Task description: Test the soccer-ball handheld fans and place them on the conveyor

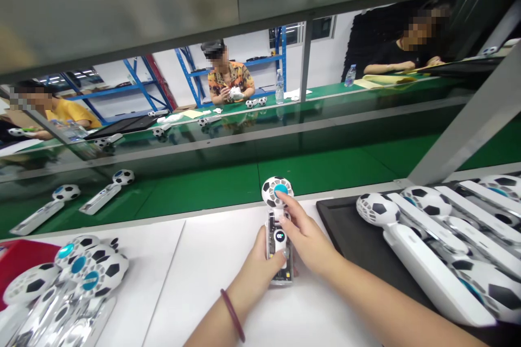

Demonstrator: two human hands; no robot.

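A handheld fan (267,191) with a soccer-ball head and a blue centre disc is upright over the white work surface. Its clear-fronted handle shows dark inner parts and a small round lit display (280,236). Wrapped around the lower handle is my left hand (260,263), closed, its thumb lying across the front below the display. My right hand (305,233) grips the fan from the right side. Its index finger touches the blue disc and its thumb rests near the neck. The remaining right fingers are partly hidden behind the handle.
Several similar fans (378,209) lie in a black tray (337,222) at right. More fans (109,265) are piled at left beside a red bin (32,255). Two fans (100,198) lie on the green belt (228,181). A slanted metal post (459,119) stands at right; people sit across the line.
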